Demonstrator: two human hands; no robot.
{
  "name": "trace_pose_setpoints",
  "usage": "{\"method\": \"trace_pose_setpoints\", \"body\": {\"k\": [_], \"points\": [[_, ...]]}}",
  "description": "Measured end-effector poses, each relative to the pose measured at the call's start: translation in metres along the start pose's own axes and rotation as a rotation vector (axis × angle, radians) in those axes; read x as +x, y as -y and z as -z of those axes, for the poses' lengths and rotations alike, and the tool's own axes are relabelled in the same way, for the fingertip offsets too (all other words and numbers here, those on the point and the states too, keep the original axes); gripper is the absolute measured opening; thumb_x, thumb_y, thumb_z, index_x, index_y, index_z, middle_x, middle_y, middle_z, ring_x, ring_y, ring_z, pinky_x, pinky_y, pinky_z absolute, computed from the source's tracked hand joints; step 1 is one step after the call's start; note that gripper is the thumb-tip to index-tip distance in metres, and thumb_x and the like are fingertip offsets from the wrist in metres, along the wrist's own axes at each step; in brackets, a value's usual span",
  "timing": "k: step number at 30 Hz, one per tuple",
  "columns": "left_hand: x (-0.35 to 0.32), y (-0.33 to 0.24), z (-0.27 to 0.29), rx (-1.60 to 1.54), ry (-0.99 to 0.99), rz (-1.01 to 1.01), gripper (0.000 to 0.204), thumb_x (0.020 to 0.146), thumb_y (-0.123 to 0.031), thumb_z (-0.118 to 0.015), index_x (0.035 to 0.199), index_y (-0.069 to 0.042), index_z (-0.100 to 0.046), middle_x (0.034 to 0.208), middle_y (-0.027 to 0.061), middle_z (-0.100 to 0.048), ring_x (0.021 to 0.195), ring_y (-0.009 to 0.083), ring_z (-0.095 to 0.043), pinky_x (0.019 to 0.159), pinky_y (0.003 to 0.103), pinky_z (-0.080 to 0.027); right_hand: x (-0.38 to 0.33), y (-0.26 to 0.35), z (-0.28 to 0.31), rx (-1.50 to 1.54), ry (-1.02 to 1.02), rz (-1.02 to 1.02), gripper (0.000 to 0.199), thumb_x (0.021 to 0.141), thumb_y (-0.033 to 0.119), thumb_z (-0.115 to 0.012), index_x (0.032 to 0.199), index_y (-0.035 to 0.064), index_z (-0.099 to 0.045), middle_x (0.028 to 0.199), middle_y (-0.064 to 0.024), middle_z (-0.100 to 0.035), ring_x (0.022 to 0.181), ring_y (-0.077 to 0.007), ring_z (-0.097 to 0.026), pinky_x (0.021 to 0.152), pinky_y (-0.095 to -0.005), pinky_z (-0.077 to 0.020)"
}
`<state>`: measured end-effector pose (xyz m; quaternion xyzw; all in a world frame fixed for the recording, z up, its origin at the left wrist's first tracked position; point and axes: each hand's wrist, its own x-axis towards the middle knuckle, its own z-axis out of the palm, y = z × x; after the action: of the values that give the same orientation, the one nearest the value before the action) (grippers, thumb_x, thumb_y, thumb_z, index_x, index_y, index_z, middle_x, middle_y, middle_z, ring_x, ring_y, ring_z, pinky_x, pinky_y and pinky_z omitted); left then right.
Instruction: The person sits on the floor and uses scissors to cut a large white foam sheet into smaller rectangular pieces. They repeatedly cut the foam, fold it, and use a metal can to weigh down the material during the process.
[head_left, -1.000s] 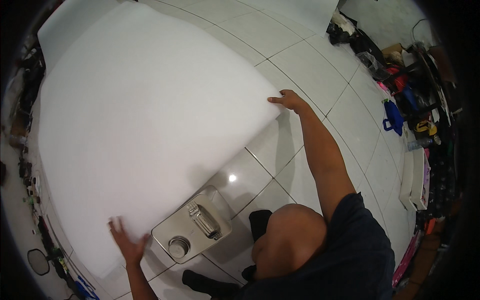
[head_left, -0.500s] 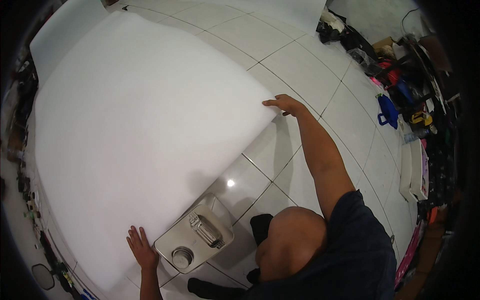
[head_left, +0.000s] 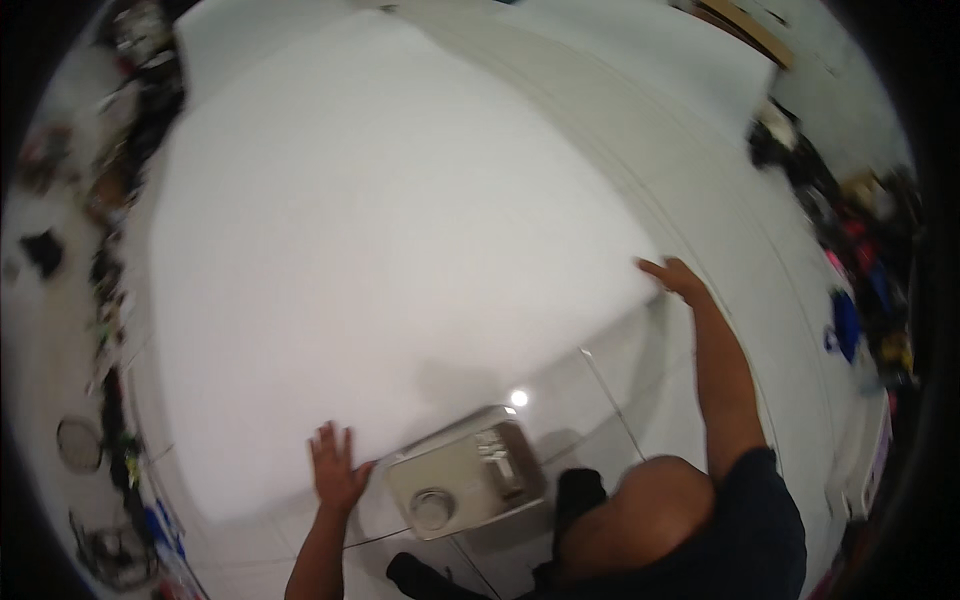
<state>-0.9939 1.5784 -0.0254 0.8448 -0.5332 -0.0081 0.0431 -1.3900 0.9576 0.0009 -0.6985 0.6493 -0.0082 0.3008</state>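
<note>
A large, smooth white sheet (head_left: 390,230) lies over glossy pale floor tiles (head_left: 660,410), the left hand (head_left: 340,477) splayed at its near edge beside a rectangular beige can (head_left: 458,476), the right hand (head_left: 677,279) at its right corner, finger closure unclear.

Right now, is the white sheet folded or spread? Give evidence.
Spread: the white sheet lies wide over the floor, left hand by its near edge, right hand at its right corner.
</note>
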Motion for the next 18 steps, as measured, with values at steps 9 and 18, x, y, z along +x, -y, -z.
{"method": "trace_pose_setpoints", "body": {"k": [9,18], "points": [[0.004,-0.006,0.018,-0.029,-0.018,0.006,0.075,0.083,-0.054,-0.066,0.143,-0.012,-0.046,0.152,0.0234,-0.034,0.137,0.0432,-0.036,0.112,0.06,-0.025,-0.015,0.011,0.015,0.125,0.202,-0.063,0.104,0.072,0.068,-0.072,0.139,-0.0057,-0.042,0.129,-0.024,-0.055,0.117,-0.0359,-0.056,0.095,-0.049,-0.0467],[-0.002,-0.01,0.019,-0.018,-0.012,0.016,0.074,0.085,-0.05,-0.066,0.145,-0.014,-0.042,0.151,0.0221,-0.034,0.138,0.0422,-0.035,0.113,0.057,-0.025,-0.18,0.166,0.017,0.461,0.276,0.746,0.073,0.077,0.036,-0.077,0.137,0.0064,-0.047,0.13,-0.0168,-0.056,0.118,-0.0277,-0.055,0.1,-0.0405,-0.0439]]}}
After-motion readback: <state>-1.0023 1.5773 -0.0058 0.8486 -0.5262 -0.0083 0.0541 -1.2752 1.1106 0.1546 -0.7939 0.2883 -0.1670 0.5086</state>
